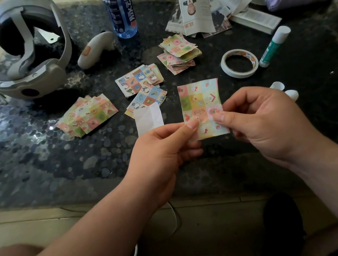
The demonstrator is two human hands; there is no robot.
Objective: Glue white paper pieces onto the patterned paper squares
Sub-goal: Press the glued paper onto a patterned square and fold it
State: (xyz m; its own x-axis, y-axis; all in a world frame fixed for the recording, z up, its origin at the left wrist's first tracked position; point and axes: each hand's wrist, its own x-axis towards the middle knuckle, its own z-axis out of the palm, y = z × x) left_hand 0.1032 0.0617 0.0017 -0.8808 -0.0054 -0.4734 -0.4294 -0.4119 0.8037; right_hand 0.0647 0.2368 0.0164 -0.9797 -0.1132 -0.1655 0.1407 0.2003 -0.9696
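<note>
Patterned paper piece (201, 105): raised over dark speckled table (36, 158). Pinched at lower left edge between thumb and forefinger of left hand (162, 150), at lower right edge by curled fingers of right hand (266, 122); upper part standing free above both grips.
White paper piece (148, 117): just left of it, directly above left-hand fingers; held or lying flat, cannot tell.
Stacks of patterned squares (139, 79): farther back.
Tape roll (239, 63), glue stick (274, 46): right rear, side by side, apart from both hands.
</note>
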